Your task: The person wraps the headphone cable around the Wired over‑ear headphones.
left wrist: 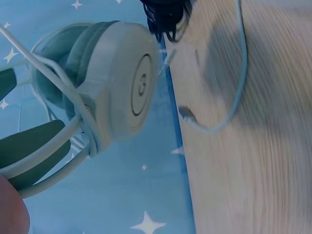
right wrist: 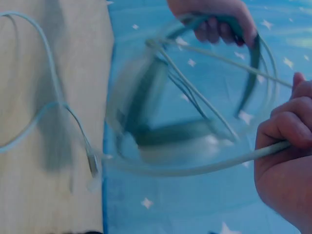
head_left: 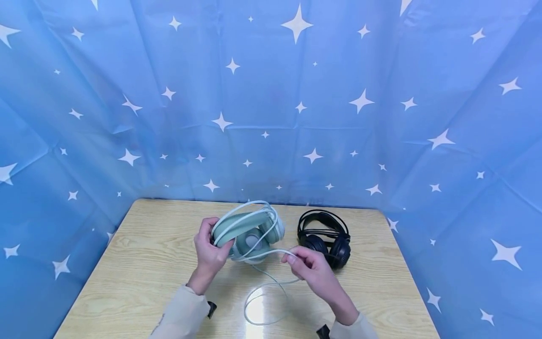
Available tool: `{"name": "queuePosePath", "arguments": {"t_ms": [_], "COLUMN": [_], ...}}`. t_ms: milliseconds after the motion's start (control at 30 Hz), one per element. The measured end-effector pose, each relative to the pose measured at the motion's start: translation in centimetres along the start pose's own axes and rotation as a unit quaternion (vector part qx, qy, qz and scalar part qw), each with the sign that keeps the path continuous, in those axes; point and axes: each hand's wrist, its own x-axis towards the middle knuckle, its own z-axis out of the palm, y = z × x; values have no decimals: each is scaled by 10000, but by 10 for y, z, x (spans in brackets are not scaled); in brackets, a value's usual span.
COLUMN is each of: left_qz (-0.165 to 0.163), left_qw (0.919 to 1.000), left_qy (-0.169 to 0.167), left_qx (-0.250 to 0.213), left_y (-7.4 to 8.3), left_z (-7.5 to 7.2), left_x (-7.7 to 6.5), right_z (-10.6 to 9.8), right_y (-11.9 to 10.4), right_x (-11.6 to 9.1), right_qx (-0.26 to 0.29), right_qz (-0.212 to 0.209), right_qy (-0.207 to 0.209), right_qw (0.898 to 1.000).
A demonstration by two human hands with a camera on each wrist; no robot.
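Note:
A pale green headset (head_left: 243,226) with padded ear cups is held above the table by my left hand (head_left: 213,252), whose fingers and thumb grip the headband. Its light cable (head_left: 262,254) is looped around the headband and one ear cup (left wrist: 139,85). Between curled fingers, my right hand (head_left: 315,273) pinches a stretch of that cable, to the right of the headset. A loose length of cable hangs below, and its plug end (left wrist: 186,114) shows in the left wrist view. The headset looks blurred in the right wrist view.
A black headset (head_left: 323,233) rests on the wooden table (head_left: 156,245) at the right, close beyond my right hand. Behind the table's back edge hangs a blue cloth (head_left: 271,165) with white stars, and it also rises along both sides.

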Motion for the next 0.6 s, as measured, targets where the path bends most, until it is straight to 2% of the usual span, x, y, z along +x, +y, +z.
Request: {"name": "queuePosePath", "arguments": {"t_ms": [100,167,333,433,600], "left_qz": [219,232,-40,-350,-899], "left_qw": [9992,9988,9965,9892,9680], "left_qy": [-262,-394,-803,-1203,-1761], "left_qx": [186,177,-247,-757,-1546], "left_y": [-1,-1,2,6,13], "left_z": [-6,-10,-18,-23,-32], "left_x": [2,4,13,18,23], "right_z": [-9,-14,-19,-19,-21], "right_y": [-4,-5,-7,-8,-6], "right_x": [-1,-1,2,5,12], "right_qx": [-157,-282,-732,-1030,-1324], "right_qz": [-139,-137,-24,141,485], "right_qy": [271,410,781,1105,1649], "right_qw": [9994,9987,9943,9884,9762]}}
